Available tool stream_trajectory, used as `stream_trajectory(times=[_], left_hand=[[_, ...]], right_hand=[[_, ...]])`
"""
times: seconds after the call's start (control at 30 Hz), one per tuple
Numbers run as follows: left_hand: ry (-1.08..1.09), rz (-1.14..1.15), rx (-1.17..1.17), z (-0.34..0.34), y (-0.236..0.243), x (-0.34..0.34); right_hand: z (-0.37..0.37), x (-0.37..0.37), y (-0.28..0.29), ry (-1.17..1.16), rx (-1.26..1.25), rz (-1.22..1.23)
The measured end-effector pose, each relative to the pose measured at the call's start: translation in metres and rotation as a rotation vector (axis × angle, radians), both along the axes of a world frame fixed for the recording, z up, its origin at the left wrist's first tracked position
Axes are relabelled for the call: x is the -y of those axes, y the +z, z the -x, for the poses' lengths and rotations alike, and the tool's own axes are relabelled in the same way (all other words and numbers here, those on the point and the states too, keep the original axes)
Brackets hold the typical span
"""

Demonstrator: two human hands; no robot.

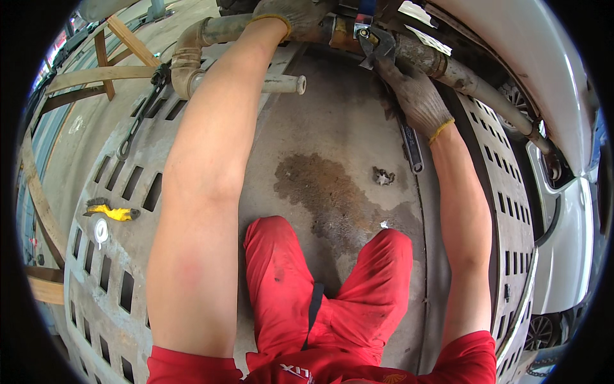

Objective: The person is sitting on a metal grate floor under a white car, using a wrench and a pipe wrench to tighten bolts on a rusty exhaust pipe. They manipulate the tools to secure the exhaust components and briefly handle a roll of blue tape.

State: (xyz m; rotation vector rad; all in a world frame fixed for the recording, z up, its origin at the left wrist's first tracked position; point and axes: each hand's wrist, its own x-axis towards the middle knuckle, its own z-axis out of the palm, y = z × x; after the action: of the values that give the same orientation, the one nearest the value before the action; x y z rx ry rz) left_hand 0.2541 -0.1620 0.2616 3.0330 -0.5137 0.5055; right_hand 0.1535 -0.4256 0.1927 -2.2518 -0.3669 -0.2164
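Observation:
My gloved left hand (288,18) grips the metal pipework (224,31) at the top, its fingertips partly hidden. A short pipe branch (286,83) sticks out below it. My gloved right hand (410,93) is closed around the upper part of an adjustable wrench (374,46), whose head sits against the pipe by a blue strap and bolt (363,32). A long dark wrench handle (412,153) shows below that hand, reaching down over the concrete floor.
Slotted metal ramps (134,182) (515,211) flank me. The left one carries a long wrench (131,131), a yellow-and-black item (112,211) and a white disc (101,232). Wooden frames (128,38) stand left; silver vehicle bodywork (563,243) is right. A stain (320,192) marks the floor.

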Motion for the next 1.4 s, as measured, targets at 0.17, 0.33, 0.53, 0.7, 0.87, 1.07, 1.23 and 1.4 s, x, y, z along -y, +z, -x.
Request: stream_trajectory(times=[0.17, 0.33, 0.53, 0.7, 0.87, 1.07, 1.23, 1.4], left_hand=[[-0.031, -0.118, 0.042, 0.005, -0.002, -0.008], [0.014, 0.009, -0.010, 0.002, 0.001, 0.006], [0.105, 0.128, -0.073, -0.009, -0.014, 0.013], [0.019, -0.087, 0.007, -0.011, -0.003, -0.006], [0.052, -0.075, -0.004, 0.007, 0.006, -0.005], [0.011, -0.037, -0.003, 0.009, 0.001, 0.002], [0.110, 0.186, -0.024, 0.008, -0.003, 0.010], [0.098, 0.088, 0.002, 0.001, 0.002, 0.004]], right_hand=[[0.017, -0.017, 0.021, 0.005, -0.253, -0.129], [-0.005, 0.011, -0.003, 0.136, -0.023, 0.027], [0.023, -0.092, -0.033, -0.310, -0.273, -0.957], [0.007, -0.142, -0.050, -0.120, -0.128, -1.340], [0.057, -0.101, -0.024, -0.125, -0.207, -0.910], [0.032, -0.025, 0.018, -0.146, -0.185, -0.139], [0.010, 0.004, 0.022, -0.034, -0.061, 0.078], [0.013, -0.051, -0.017, -0.246, -0.094, -0.474]])
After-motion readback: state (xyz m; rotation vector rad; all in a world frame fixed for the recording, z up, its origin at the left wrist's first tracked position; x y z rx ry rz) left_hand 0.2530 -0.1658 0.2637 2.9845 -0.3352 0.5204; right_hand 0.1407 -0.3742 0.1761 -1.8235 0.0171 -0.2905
